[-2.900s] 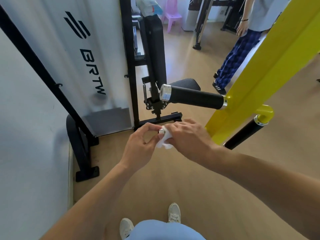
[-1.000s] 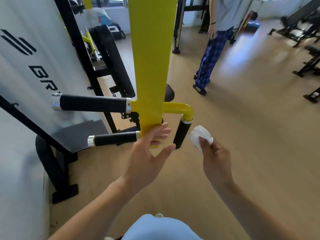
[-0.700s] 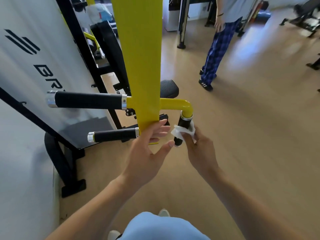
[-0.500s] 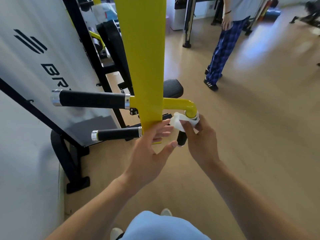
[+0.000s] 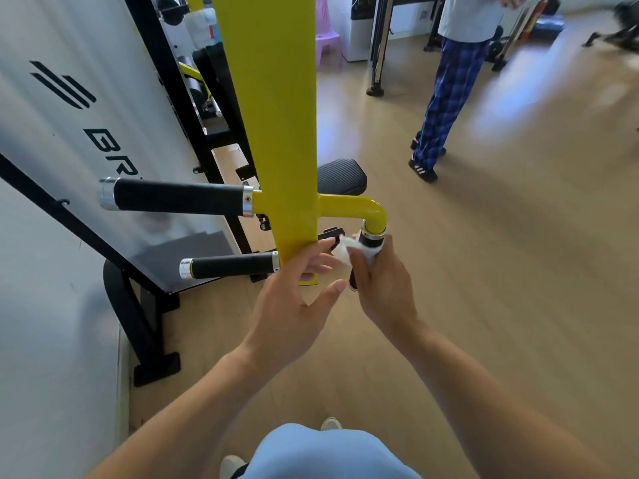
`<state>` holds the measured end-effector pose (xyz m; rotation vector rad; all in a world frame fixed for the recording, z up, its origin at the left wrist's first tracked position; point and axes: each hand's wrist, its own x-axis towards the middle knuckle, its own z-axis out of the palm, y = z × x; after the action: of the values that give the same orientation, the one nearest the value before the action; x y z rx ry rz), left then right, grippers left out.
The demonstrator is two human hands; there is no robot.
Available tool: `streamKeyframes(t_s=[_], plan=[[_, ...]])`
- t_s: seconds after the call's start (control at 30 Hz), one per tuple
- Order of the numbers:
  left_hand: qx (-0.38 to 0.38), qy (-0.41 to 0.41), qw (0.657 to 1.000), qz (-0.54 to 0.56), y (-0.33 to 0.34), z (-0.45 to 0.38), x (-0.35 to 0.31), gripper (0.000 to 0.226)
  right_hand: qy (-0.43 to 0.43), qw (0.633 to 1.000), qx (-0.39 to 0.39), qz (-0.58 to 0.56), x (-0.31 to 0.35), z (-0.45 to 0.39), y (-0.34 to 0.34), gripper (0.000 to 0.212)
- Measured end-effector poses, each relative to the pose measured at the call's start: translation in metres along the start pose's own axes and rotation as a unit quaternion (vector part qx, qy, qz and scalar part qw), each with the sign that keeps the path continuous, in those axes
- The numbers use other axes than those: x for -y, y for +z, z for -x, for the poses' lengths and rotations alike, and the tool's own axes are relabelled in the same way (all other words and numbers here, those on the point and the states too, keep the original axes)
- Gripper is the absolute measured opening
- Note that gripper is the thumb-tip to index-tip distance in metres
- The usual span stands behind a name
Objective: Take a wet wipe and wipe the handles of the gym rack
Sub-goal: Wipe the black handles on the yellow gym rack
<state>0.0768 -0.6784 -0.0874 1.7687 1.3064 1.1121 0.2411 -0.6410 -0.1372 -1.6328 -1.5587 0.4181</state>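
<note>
A yellow rack post (image 5: 273, 115) stands in the middle, with three black handles. The long upper handle (image 5: 176, 198) and the shorter lower handle (image 5: 230, 267) point left. A third, downward handle (image 5: 370, 242) hangs from a yellow elbow (image 5: 371, 216) on the right. My right hand (image 5: 383, 288) is wrapped around that downward handle with the white wet wipe (image 5: 347, 252) pressed against it. My left hand (image 5: 297, 302) rests with its fingertips on the post's lower end, fingers spread, holding nothing.
A white panel (image 5: 86, 108) with black lettering on a black frame (image 5: 138, 312) fills the left. A black padded seat (image 5: 340, 176) lies behind the post. Another person in blue checked trousers (image 5: 442, 108) stands on the wooden floor at the back right.
My right hand brought the wipe from open air onto the downward handle and closed around it. My left hand has stayed on the yellow post.
</note>
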Motion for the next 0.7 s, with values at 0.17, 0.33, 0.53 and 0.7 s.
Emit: streamKeyframes(t_s=[0.17, 0.33, 0.53, 0.7], plan=[[0.002, -0.009, 1.0, -0.003, -0.001, 0.004, 0.007, 0.051, 0.029, 0.999, 0.017, -0.007, -0.015, 0.009, 0.008, 0.036], [0.001, -0.011, 1.0, -0.014, 0.0, 0.008, 0.012, 0.051, -0.033, 0.994, -0.04, -0.096, 0.006, -0.003, -0.005, 0.035], [0.004, -0.01, 1.0, -0.028, -0.001, 0.005, 0.008, 0.051, 0.104, 0.987, 0.076, -0.091, -0.015, 0.007, 0.013, 0.033], [-0.002, -0.007, 1.0, -0.03, -0.001, 0.002, 0.011, 0.044, 0.061, 0.978, 0.024, -0.197, 0.006, -0.006, 0.004, 0.027]])
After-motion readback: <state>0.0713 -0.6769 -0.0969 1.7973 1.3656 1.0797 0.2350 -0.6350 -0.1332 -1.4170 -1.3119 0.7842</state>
